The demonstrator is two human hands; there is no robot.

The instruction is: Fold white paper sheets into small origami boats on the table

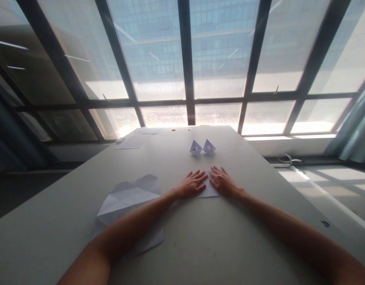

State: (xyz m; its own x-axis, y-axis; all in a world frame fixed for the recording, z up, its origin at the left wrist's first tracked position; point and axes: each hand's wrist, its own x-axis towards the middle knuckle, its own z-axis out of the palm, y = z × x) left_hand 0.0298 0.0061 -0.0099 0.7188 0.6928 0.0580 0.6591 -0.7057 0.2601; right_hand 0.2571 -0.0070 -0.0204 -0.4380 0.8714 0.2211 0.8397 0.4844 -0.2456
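Note:
A white sheet of paper (208,191) lies flat on the table under both of my hands, and they cover much of it. My left hand (193,184) presses on its left part with the fingers spread. Flat on its right part rests my right hand (224,182), fingers stretched out and apart. Just beyond the hands stand two folded paper boats (195,149), side by side. A larger creased sheet (129,198) lies to the left, partly hidden by my left forearm.
The white table (176,253) runs away from me toward a wall of windows. Several flat paper sheets (131,141) lie at its far left. Two round holes are near the far edge. On the right, a pale cable (285,159) is coiled beyond the table.

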